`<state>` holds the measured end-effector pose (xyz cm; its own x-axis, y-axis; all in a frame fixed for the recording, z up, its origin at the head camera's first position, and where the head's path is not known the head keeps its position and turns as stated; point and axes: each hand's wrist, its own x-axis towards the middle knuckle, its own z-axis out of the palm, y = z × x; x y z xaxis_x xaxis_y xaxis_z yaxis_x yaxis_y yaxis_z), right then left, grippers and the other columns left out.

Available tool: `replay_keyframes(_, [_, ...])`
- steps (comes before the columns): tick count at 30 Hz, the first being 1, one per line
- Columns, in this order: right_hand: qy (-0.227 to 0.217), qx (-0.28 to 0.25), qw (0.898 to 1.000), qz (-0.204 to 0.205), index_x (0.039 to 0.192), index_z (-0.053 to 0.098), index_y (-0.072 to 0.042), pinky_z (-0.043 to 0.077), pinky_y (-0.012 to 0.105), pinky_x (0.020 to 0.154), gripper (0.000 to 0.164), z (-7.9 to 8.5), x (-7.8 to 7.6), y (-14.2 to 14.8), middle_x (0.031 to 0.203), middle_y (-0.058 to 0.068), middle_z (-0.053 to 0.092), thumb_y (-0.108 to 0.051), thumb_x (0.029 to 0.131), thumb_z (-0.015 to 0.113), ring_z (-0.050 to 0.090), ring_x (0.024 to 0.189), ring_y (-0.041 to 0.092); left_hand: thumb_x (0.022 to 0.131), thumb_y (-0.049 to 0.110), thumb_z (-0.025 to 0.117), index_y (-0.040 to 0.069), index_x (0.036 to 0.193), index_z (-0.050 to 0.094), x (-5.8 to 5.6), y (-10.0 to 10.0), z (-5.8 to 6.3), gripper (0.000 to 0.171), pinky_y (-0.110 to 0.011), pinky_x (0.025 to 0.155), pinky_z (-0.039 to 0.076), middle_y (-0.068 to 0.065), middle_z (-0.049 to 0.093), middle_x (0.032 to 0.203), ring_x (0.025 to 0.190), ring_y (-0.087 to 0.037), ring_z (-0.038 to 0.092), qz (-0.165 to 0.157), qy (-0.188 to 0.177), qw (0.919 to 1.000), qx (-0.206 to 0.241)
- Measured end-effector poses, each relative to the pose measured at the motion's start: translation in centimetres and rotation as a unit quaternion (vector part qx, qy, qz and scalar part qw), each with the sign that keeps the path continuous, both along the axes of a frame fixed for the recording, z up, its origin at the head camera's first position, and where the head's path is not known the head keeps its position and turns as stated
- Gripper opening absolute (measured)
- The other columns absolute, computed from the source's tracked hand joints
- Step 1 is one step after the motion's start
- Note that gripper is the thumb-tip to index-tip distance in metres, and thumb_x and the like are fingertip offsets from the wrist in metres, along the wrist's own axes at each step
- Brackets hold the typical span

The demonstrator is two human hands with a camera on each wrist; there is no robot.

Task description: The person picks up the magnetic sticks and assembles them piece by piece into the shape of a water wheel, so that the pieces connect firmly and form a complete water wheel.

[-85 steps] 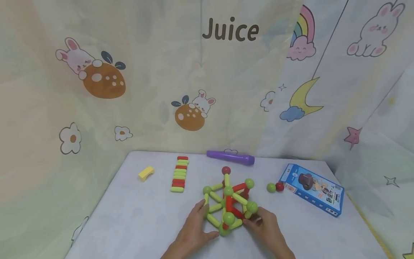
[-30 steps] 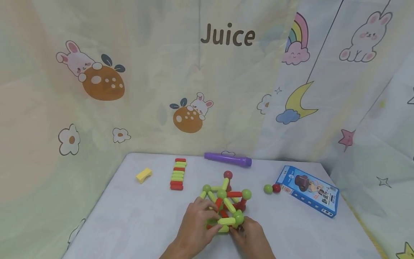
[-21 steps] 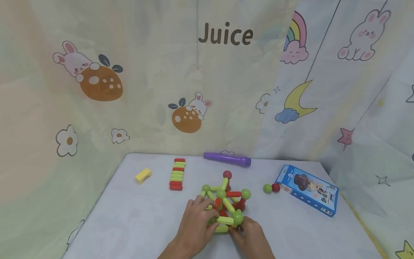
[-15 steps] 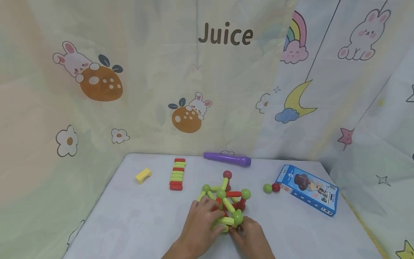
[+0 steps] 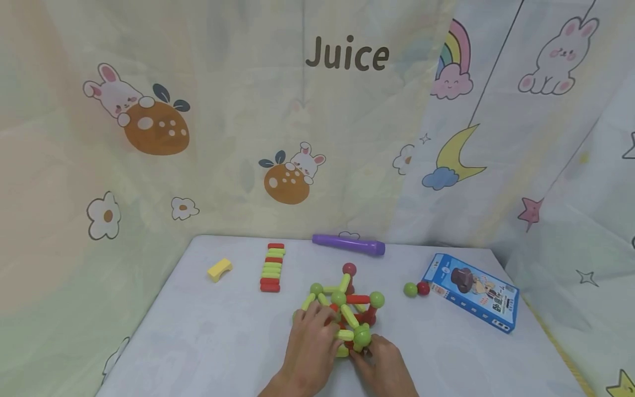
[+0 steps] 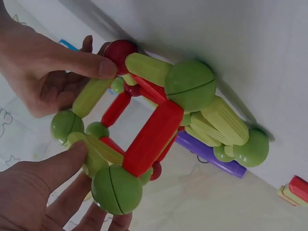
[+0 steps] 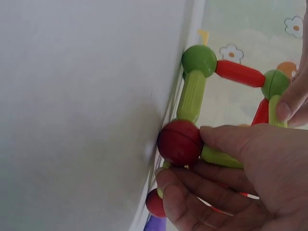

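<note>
A construction of magnetic rods and balls (image 5: 339, 298), red, green and yellow-green, stands near the table's front. My left hand (image 5: 312, 344) is at its front left; in the left wrist view the thumb and fingers pinch a yellow-green rod (image 6: 109, 151) between two green balls. Low at the front right, my right hand (image 5: 387, 366) grips the construction. Seen from the right wrist, its thumb and fingers pinch a red ball (image 7: 180, 143) at a lower corner, close to the tabletop. In the head view my left hand hides part of the front.
A row of loose red and yellow-green rods (image 5: 273, 267) lies at the back left, beside a yellow arch block (image 5: 220, 269). A purple microphone-shaped toy (image 5: 349, 244) lies at the back edge. To the right are loose green (image 5: 410, 289) and red balls (image 5: 423, 288) and a blue box (image 5: 473, 292).
The construction has turned and both hands shifted with it. My left hand moved from its left side onto a front rod, then slightly right. The row's front yellow-green rod is gone from there.
</note>
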<state>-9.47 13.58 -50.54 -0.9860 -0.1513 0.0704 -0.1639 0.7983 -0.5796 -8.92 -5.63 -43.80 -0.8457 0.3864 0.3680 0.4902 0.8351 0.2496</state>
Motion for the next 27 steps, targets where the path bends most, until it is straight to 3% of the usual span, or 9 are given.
replay_keyframes(3, [-0.012,0.001,1.000,0.005,0.105,0.077,-0.012,0.048,0.025,0.064,0.026,0.0,-0.1,0.1,0.077,-0.012,0.059,-0.031,0.092,0.088,0.050,0.071,0.007,0.087,0.029,0.092,0.014,0.104,0.085,0.0,-0.3,-0.4,0.024,-0.032,0.082,0.044,0.003,0.069,0.115,0.105,-0.016,0.053,0.007,0.014,0.9998,0.015])
replay_keyframes(6, [-0.047,-0.014,0.999,0.006,0.107,0.078,-0.014,0.051,0.026,0.069,0.031,0.4,-0.5,1.7,0.082,-0.011,0.063,-0.038,0.090,0.088,0.055,0.077,0.009,0.082,0.039,0.096,0.010,0.116,0.076,0.3,-1.1,-1.0,0.049,-0.035,0.083,0.049,-0.001,0.065,0.119,0.107,-0.018,0.054,0.041,0.009,0.9986,0.033])
replay_keyframes(9, [-0.060,-0.043,0.997,-0.002,0.122,0.075,-0.012,0.056,0.027,0.073,0.046,0.9,-1.8,4.5,0.097,-0.007,0.070,-0.035,0.085,0.093,0.061,0.087,0.013,0.076,0.052,0.096,0.005,0.124,0.066,0.5,-2.5,-1.8,0.074,-0.039,0.079,0.051,-0.005,0.062,0.109,0.095,-0.021,0.054,0.095,-0.076,0.9921,0.030])
replay_keyframes(11, [-0.050,-0.068,0.996,0.019,0.131,0.069,-0.008,0.058,0.027,0.076,0.058,0.9,-3.1,6.0,0.109,-0.001,0.072,-0.028,0.083,0.095,0.064,0.094,0.017,0.075,0.055,0.096,0.003,0.114,0.067,0.2,-3.2,-2.9,0.072,-0.036,0.068,0.047,-0.004,0.059,0.089,0.079,-0.019,0.052,0.115,-0.164,0.9793,0.033])
replay_keyframes(13, [-0.043,-0.090,0.994,0.044,0.137,0.063,-0.007,0.060,0.028,0.078,0.064,0.6,-4.5,6.6,0.117,0.004,0.072,-0.020,0.083,0.095,0.068,0.098,0.020,0.078,0.051,0.095,0.003,0.102,0.069,-0.3,-3.6,-4.1,0.060,-0.033,0.061,0.043,-0.001,0.054,0.074,0.067,-0.017,0.049,0.113,-0.234,0.9644,0.049])
replay_keyframes(16, [-0.046,-0.118,0.989,0.073,0.135,0.062,-0.007,0.062,0.031,0.082,0.057,-0.2,-5.8,6.7,0.121,0.006,0.072,-0.013,0.086,0.092,0.071,0.101,0.024,0.080,0.038,0.096,0.008,0.078,0.067,-1.1,-3.4,-5.9,0.042,-0.030,0.052,0.037,0.003,0.049,0.060,0.055,-0.013,0.045,0.093,-0.245,0.9610,0.089])
replay_keyframes(20, [-0.055,-0.127,0.989,0.046,0.129,0.066,-0.008,0.061,0.028,0.081,0.048,-0.7,-5.8,6.8,0.113,0.002,0.073,-0.010,0.088,0.089,0.069,0.097,0.019,0.080,0.026,0.095,0.009,0.072,0.064,-2.1,-3.8,-6.9,0.037,-0.032,0.048,0.041,0.005,0.052,0.057,0.053,-0.010,0.046,0.077,-0.191,0.9733,0.102])
replay_keyframes(23, [-0.069,-0.122,0.989,0.048,0.124,0.068,-0.007,0.057,0.024,0.076,0.043,-0.8,-5.1,7.1,0.105,-0.002,0.072,-0.015,0.088,0.090,0.065,0.091,0.015,0.082,0.015,0.093,0.006,0.079,0.066,-3.0,-4.6,-7.4,0.028,-0.033,0.047,0.040,0.004,0.054,0.061,0.054,-0.009,0.046,0.072,-0.175,0.9735,0.129])
replay_keyframes(27, [-0.070,-0.111,0.988,0.080,0.116,0.069,-0.008,0.056,0.022,0.074,0.035,-1.1,-4.4,6.9,0.097,-0.004,0.070,-0.020,0.090,0.089,0.061,0.085,0.009,0.084,0.000,0.087,-0.001,0.098,0.069,-4.4,-5.6,-7.7,0.023,-0.029,0.049,0.042,0.002,0.060,0.067,0.058,-0.008,0.049,0.059,-0.175,0.9625,0.198])
